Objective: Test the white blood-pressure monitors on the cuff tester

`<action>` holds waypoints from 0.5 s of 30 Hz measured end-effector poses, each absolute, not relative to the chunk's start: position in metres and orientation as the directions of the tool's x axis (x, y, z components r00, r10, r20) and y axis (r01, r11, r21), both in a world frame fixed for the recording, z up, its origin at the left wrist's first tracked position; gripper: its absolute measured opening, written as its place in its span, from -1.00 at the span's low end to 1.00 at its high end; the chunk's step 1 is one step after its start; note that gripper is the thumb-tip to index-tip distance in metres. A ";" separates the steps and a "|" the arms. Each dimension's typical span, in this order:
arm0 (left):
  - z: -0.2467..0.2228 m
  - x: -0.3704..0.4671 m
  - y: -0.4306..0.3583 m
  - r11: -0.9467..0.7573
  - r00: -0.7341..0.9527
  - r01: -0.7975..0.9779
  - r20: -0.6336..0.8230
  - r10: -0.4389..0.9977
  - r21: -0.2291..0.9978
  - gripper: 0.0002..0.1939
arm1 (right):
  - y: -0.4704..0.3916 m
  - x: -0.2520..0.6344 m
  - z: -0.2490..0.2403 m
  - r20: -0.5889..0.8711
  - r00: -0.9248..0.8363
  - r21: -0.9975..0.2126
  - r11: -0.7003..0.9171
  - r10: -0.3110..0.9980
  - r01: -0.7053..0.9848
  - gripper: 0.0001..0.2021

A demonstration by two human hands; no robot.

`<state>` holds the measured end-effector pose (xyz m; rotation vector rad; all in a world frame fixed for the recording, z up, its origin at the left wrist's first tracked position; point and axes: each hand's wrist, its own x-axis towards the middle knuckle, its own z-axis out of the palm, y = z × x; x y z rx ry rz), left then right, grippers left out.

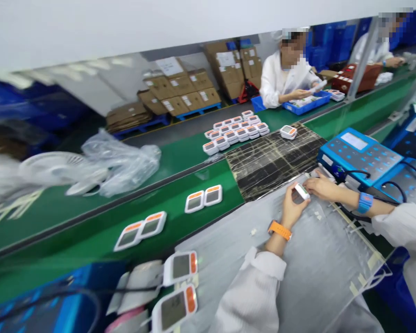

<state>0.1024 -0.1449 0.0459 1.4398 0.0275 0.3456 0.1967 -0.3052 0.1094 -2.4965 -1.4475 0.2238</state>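
Here, the left hand (291, 207) pinches a small white device (302, 191) above the grey surface (305, 277).
The right hand (321, 187) is just beside the device, fingers bent; whether they grip anything, I cannot tell. Near that hand stands a blue box (362, 155) with a pale label and buttons. To the left, on the green strip (176, 226), four white-and-orange units (213, 195) lie in pairs, and two similar units (173, 309) rest nearer the camera, screens upward.

White device (302, 191), seemingly smooth plastic
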 end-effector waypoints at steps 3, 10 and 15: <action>0.053 0.102 -0.149 -0.130 0.939 -0.280 0.299 0.172 0.951 -0.25 | -0.314 0.195 0.119 -0.033 0.515 -0.205 -0.510 0.856 0.835 -0.71; 0.097 0.134 -0.085 -0.594 0.958 -0.270 0.146 -0.248 0.758 -0.10 | -0.248 0.240 0.177 0.088 0.497 0.211 -0.504 0.863 0.838 -0.71; 0.163 0.101 0.098 -0.658 0.911 0.352 -0.084 0.403 0.666 -0.63 | -0.110 0.199 0.174 0.004 0.531 0.102 -0.529 0.847 0.843 -0.77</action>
